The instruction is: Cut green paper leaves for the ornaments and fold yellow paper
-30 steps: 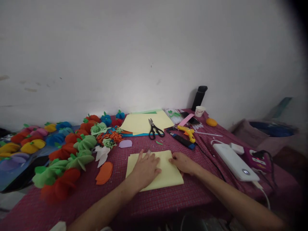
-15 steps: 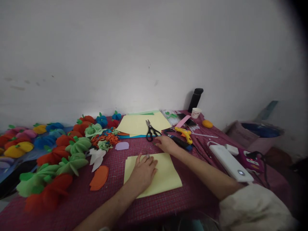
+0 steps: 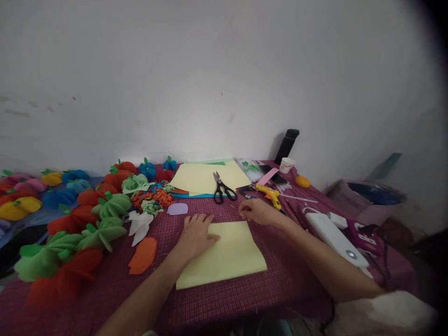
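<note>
A pale yellow felt sheet (image 3: 233, 254) lies on the checked tablecloth in front of me. My left hand (image 3: 198, 236) rests flat over its upper left edge, fingers spread. Just beyond the sheet's upper right corner is my right hand (image 3: 257, 212), its fingers curled together; anything between them is hidden. Black-handled scissors (image 3: 224, 187) lie slightly open on a stack of larger yellow sheets (image 3: 192, 176), beyond both hands. A yellow hot glue gun (image 3: 269, 195) lies beside my right hand.
Felt pumpkins (image 3: 112, 205) in several colours crowd the left side. Near them are coloured scraps (image 3: 154, 198), an orange cut piece (image 3: 143, 255) and a lilac piece (image 3: 178, 209). At right are a white power bank (image 3: 332, 238), purple power strip (image 3: 362, 239), paper cup (image 3: 287, 164) and black bottle (image 3: 287, 145).
My left hand has slid left and away from me to the sheet's upper left edge. My right hand has moved right, away from the scissors, and its fingers have curled in.
</note>
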Available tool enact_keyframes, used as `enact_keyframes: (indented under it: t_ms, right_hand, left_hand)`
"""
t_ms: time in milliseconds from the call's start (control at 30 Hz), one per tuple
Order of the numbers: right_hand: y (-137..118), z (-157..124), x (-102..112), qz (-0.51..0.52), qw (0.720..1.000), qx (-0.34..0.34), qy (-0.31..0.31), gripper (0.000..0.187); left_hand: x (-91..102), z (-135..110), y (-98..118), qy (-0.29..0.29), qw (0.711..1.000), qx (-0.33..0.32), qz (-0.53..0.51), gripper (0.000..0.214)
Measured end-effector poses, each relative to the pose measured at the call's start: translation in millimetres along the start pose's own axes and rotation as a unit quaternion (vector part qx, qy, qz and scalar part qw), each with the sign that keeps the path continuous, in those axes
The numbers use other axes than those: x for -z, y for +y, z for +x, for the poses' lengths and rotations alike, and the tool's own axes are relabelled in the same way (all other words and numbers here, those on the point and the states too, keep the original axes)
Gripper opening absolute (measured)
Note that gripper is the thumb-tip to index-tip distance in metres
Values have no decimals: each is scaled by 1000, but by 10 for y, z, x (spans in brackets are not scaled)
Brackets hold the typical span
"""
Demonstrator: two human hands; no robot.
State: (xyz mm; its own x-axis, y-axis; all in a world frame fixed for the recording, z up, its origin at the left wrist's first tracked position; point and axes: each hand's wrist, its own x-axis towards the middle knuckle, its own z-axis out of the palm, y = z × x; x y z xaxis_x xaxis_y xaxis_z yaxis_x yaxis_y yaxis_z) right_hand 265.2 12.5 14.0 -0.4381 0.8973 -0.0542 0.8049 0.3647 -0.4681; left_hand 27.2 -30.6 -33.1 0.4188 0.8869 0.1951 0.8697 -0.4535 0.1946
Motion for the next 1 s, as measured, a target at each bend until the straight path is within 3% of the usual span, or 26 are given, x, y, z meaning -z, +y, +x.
enact_keyframes:
  t_ms: [67, 167, 300, 400, 500, 600, 667, 733, 867, 1000]
  right_hand:
    - [50, -261, 102, 34, 999, 5, -33, 15]
    - [152, -748, 249, 152, 978, 10, -140, 16]
    - [253, -1423, 415, 136, 944, -49, -296, 18]
    - [206, -1693, 509, 109, 937, -88, -320, 23]
    - [108, -1582, 510, 90, 966, -45, -239, 27]
    - [70, -1150, 336, 116, 989, -32, -82, 28]
    - [70, -798, 143, 176, 982, -53, 45, 31]
    - [55, -478, -49, 211, 969, -47, 122, 30]
    - [-73, -59, -269, 258, 943, -11, 209, 28]
    - [-217, 123, -274, 258, 933, 6, 250, 24]
  left_hand:
    - [18, 27, -36, -8, 1000, 4, 5, 51]
    - [29, 70, -68, -23, 1000, 20, -1, 45]
    - [35, 114, -65, -44, 998, 41, -26, 36]
    - [46, 133, -33, -43, 997, 49, -37, 26]
    - [76, 142, 4, -51, 996, 58, -46, 14]
    - [146, 142, 15, -41, 995, 51, -69, 11]
    - [215, 137, -8, -21, 994, 60, -90, 11]
    - [289, 126, -58, -3, 991, 69, -118, 12]
    - [414, 101, -195, 21, 982, 81, -172, 18]
    - [495, 84, -270, 40, 973, 101, -203, 21]
